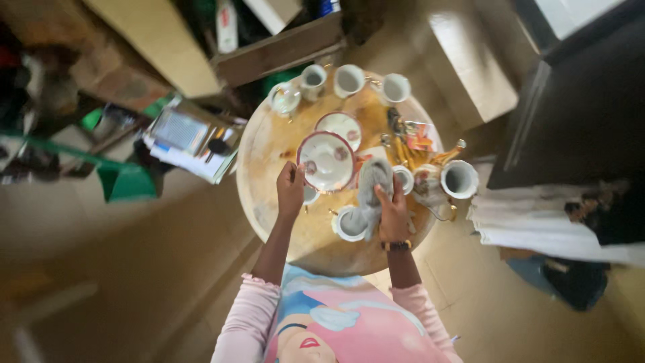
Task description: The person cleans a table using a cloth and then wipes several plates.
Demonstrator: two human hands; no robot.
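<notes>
**Two hands at a saucer and a cloth on a crowded round table**

Head view: both of the person's hands are over the near half of a round, pale wooden table [269, 158] with a worn, yellowed top. The left hand [290, 188] is closed on the near-left rim of a white ceramic saucer with a dark red edge and small floral marks [327, 160], holding it tilted up off the table. The right hand [393, 214], with a dark band at the wrist, is closed around a crumpled grey cloth [373, 185], which hangs just right of the saucer and touches or nearly touches its rim; I cannot tell which.

Directly below the cloth stands a white cup with a gold handle [349, 224], near the table's near edge. A second red-rimmed white saucer [339, 126] lies flat just beyond the held one. Three white cups [349, 81] stand in a row along the far edge, and a larger white cup [460, 179] sits at the right edge beside a heap of small orange and gold items.

As I judge it, the step in hand is wiping the held saucer. The next move calls for bringing the cloth onto the saucer's face while the left hand keeps a firm pinch on the rim, with care not to knock the cup below.
</notes>
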